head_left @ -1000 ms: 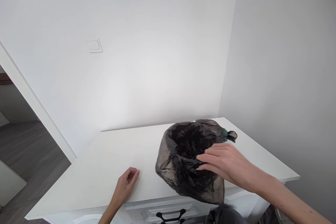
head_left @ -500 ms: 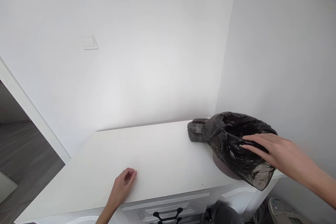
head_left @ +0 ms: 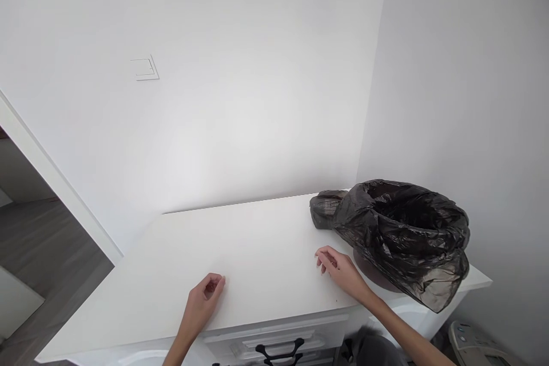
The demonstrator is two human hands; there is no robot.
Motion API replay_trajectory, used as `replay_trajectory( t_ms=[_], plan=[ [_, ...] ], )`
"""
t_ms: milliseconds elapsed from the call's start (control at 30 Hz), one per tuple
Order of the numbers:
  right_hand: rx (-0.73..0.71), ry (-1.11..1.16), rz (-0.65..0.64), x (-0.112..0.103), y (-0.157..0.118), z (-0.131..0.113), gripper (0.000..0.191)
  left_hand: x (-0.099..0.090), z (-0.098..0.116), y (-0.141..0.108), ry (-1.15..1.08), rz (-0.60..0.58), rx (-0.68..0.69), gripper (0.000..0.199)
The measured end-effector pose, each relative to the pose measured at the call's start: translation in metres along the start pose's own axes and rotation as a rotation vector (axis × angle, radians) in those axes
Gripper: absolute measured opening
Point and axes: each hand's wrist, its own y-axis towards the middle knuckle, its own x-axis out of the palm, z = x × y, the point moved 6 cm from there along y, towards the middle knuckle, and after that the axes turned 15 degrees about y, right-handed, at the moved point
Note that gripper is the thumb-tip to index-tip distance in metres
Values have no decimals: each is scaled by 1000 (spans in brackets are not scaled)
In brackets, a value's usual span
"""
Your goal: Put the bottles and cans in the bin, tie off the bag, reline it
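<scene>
Black plastic bag (head_left: 398, 243), over at the right end of the white countertop (head_left: 257, 251), and here it sits, mouth gaping upward, its crumpled skirt draped around a brownish-grey container (head_left: 374, 275)! Only a curve of that container's lower side peeks out under the plastic. A bunched, thinner lobe bulges out toward the back left; whether it belongs to the same bag, I cannot tell. At the front, a see-through grey corner droops over the edge of the top.

Now my right hand (head_left: 338, 270): just left of the bag and apart from it, fingers loosely bent, released, the grip slack. It is low over the white surface; whether the fingertips touch it, I cannot tell. My forearm slants up from the bottom right, passing in front of the countertop's near edge.

Over to my left hand (head_left: 203, 300), well apart from the bag, near the front edge: fingers softly curled, thumb close to the index, a hollow showing between them, relaxed rather than clenched.

Below, a drawer front (head_left: 240, 349) with black handles (head_left: 281, 350); low on the right, a pale machine (head_left: 474, 343) with buttons, partly cut off. Behind, the back wall (head_left: 257, 97) carries a square switch (head_left: 144, 67), and at far left a door frame (head_left: 55, 174) borders dark flooring (head_left: 47, 234).
</scene>
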Motion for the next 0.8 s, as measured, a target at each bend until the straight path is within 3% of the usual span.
replay_trajectory(
  t_ms=[100, 200, 333, 800],
  plan=[
    [40, 55, 60, -5, 13, 32, 48, 1, -4, 1, -12, -2, -23, 42],
    [66, 124, 106, -10, 11, 44, 52, 1, -7, 2, -23, 1, -55, 43],
    [73, 184, 160, -14, 7, 46, 53, -1, -7, 2, -29, -15, -79, 43],
    [77, 157, 159, -14, 8, 44, 55, -6, -9, 1, -79, 40, -112, 44]
  ],
)
